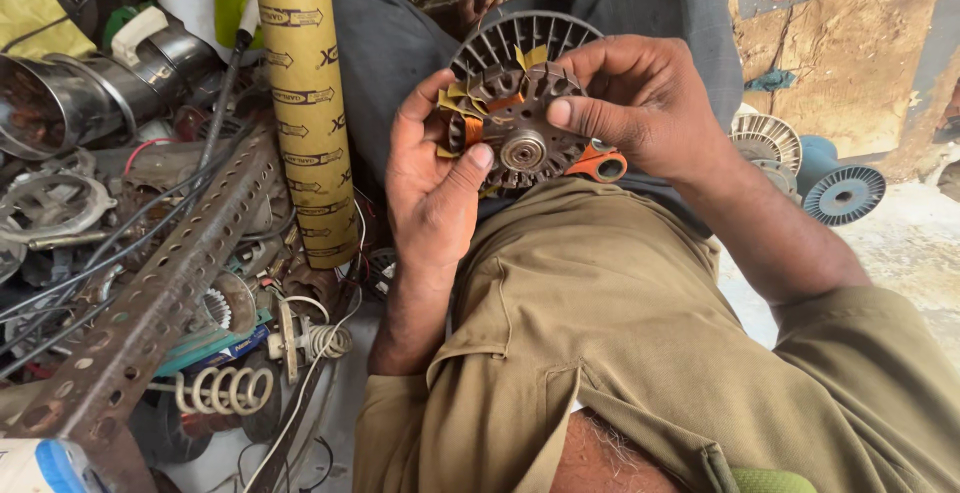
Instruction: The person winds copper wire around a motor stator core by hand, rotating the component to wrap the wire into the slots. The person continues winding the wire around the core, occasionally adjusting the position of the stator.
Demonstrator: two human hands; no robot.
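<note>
Stator core (520, 118), slotted, yellow insulation paper (455, 103) protruding, clamped upright over lap: left hand (435, 178) steadying rim, right hand (640, 103) pinching top, slots facing viewer.

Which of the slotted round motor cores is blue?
The blue core lying far right on the floor; the one in the hands and its pale neighbour are grey.

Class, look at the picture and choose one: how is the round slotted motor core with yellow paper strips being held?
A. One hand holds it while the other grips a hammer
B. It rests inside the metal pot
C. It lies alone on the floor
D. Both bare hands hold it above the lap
D: the left hand and the right hand both grip the motor core above the person's lap.
</note>
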